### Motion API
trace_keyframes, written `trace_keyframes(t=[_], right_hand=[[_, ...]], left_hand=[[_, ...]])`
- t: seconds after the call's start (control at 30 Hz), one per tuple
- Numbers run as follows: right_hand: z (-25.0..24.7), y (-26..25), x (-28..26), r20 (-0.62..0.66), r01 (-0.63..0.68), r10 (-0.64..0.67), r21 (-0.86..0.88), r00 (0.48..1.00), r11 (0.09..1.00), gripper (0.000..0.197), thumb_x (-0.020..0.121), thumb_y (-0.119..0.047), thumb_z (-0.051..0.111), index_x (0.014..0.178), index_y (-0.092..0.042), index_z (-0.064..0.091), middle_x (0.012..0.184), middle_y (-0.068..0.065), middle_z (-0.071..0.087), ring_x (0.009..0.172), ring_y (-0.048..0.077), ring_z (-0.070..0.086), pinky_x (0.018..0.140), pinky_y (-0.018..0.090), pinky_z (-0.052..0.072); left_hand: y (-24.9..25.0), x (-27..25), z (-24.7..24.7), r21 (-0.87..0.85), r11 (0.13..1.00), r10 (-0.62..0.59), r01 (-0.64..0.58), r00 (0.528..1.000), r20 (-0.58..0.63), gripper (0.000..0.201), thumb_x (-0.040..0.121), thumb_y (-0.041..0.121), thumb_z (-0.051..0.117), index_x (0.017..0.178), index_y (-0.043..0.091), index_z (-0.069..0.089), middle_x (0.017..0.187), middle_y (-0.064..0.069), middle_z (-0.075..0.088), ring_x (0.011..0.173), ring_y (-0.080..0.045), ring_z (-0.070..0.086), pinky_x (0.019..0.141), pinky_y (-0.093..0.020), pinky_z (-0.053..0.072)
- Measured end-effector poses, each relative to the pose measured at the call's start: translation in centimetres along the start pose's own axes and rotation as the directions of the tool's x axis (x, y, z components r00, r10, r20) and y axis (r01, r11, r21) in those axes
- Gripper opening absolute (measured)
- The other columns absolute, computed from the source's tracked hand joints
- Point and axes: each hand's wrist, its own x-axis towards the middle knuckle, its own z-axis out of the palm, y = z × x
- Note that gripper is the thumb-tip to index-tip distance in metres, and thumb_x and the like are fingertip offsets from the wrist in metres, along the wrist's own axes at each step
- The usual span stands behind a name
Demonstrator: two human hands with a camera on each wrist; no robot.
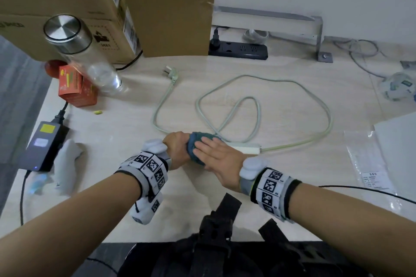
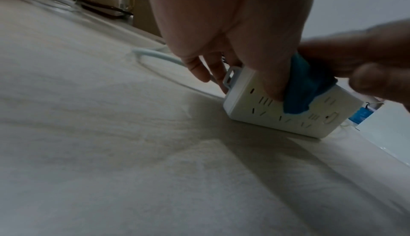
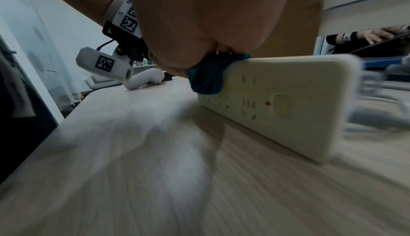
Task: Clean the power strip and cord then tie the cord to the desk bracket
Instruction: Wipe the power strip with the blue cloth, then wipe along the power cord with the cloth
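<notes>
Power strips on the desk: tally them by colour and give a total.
White: 1, the power strip under the cloth and both hands.
Black: 1, the power strip at the back beside the cardboard box.
Total: 2.

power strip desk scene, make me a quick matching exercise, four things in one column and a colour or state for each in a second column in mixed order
Things:
1. power strip
2. cloth
3. cord plug
4. bottle

States:
A. lying unplugged on the desk
B. tipped on its side, steel cap
C. blue, pressed under the right hand
D. white, steadied by the left hand

Pairs: 1-D, 2-C, 3-A, 4-B
</notes>
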Motion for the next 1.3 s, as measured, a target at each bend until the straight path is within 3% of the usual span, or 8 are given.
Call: trace_keyframes(t=[0.13, 0.23, 0.6, 0.67, 0.83, 0.93, 1.1, 1.3], right_hand=[[-0.5, 0.6, 0.7, -0.017, -0.006, 0.007, 0.065, 1.0, 0.998, 0.051, 0.069, 0.011, 0.075, 0.118, 0.002, 0.064, 0.124, 0.02, 0.063, 0.115, 0.044, 0.058, 0.089, 0.061, 0.048], [-2.4, 2.7, -2.2, -0.031, -0.003, 0.005, 0.074, 1.0, 0.997, 0.058, 0.061, 0.017, 0.08, 0.114, -0.002, 0.068, 0.124, 0.015, 0.064, 0.118, 0.033, 0.057, 0.1, 0.04, 0.048], [-5.1, 4.2, -5.2, -0.063, -0.02, 0.016, -0.064, 0.998, 0.998, 0.022, 0.084, 0.007, 0.058, 0.098, 0.002, 0.073, 0.108, 0.018, 0.07, 0.098, 0.037, 0.068, 0.101, 0.027, 0.042], [-4.4, 2.3, -2.3, -0.079, -0.023, 0.018, -0.06, 0.997, 0.998, 0.033, 0.064, 0.017, 0.067, 0.094, 0.003, 0.074, 0.105, 0.02, 0.071, 0.094, 0.038, 0.069, 0.081, 0.04, 0.056], [-2.4, -1.3, 3.8, -0.015, 0.025, -0.026, -0.058, 1.0, 0.998, 0.023, 0.074, 0.001, 0.049, 0.074, 0.0, 0.071, 0.084, 0.016, 0.071, 0.077, 0.031, 0.07, 0.06, 0.033, 0.059], [-3.3, 0.5, 1.2, -0.051, 0.059, -0.064, -0.098, 0.997, 0.993, 0.029, 0.074, -0.003, 0.046, 0.076, -0.001, 0.075, 0.085, 0.016, 0.073, 0.075, 0.03, 0.072, 0.057, 0.032, 0.059], [-5.8, 4.6, -6.6, 0.043, -0.108, 0.11, -0.037, 0.993, 0.993, 0.069, 0.034, 0.018, 0.085, 0.098, -0.005, 0.076, 0.109, 0.013, 0.072, 0.096, 0.032, 0.07, 0.071, 0.041, 0.058], [-8.8, 4.9, -6.3, -0.024, -0.439, 0.44, 0.06, 0.897, 0.897, 0.039, 0.056, 0.006, 0.087, 0.089, -0.012, 0.078, 0.087, 0.007, 0.076, 0.075, 0.024, 0.073, 0.062, 0.027, 0.058]], left_hand=[[-0.2, -0.2, -0.2, -0.005, 1.0, 0.003, -0.003, 1.0, 0.015, 0.016, 0.09, 0.031, 0.059, 0.078, 0.02, 0.056, 0.096, -0.004, 0.069, 0.089, -0.022, 0.065, 0.076, -0.029, 0.049], [-0.9, -0.4, 0.2, -0.135, 0.988, 0.063, -0.07, 0.997, -0.054, 0.028, 0.076, 0.038, 0.075, 0.103, 0.031, 0.071, 0.089, 0.007, 0.073, 0.076, -0.011, 0.065, 0.068, -0.022, 0.049], [-0.6, -0.6, 0.5, -0.155, 0.986, 0.04, -0.057, 0.993, -0.112, 0.043, 0.071, 0.034, 0.079, 0.111, 0.041, 0.068, 0.09, 0.014, 0.069, 0.078, -0.006, 0.062, 0.069, -0.018, 0.046], [-0.5, -0.5, 0.5, -0.15, 0.987, 0.037, -0.053, 0.994, -0.105, 0.035, 0.07, 0.039, 0.077, 0.104, 0.04, 0.07, 0.086, 0.015, 0.071, 0.075, -0.007, 0.065, 0.066, -0.021, 0.049], [-0.1, -0.1, -0.1, 0.003, 1.0, -0.021, 0.021, 0.998, 0.061, 0.023, 0.084, 0.036, 0.065, 0.089, 0.013, 0.064, 0.093, -0.007, 0.071, 0.088, -0.026, 0.066, 0.081, -0.04, 0.053], [-0.7, -0.2, 0.4, -0.09, 0.996, 0.025, -0.028, 0.999, -0.039, 0.027, 0.072, 0.044, 0.07, 0.093, 0.027, 0.071, 0.082, 0.003, 0.073, 0.077, -0.021, 0.067, 0.07, -0.033, 0.053], [-0.7, -0.5, 0.5, -0.094, 0.995, 0.025, -0.032, 0.997, -0.076, 0.045, 0.07, 0.038, 0.077, 0.112, 0.047, 0.064, 0.091, 0.015, 0.071, 0.079, -0.006, 0.064, 0.066, -0.017, 0.042], [-0.1, -0.8, -0.2, -0.136, 0.991, 0.004, -0.007, 1.0, -0.025, 0.039, 0.078, 0.036, 0.074, 0.116, 0.033, 0.064, 0.101, 0.011, 0.067, 0.093, -0.012, 0.062, 0.081, -0.025, 0.047]])
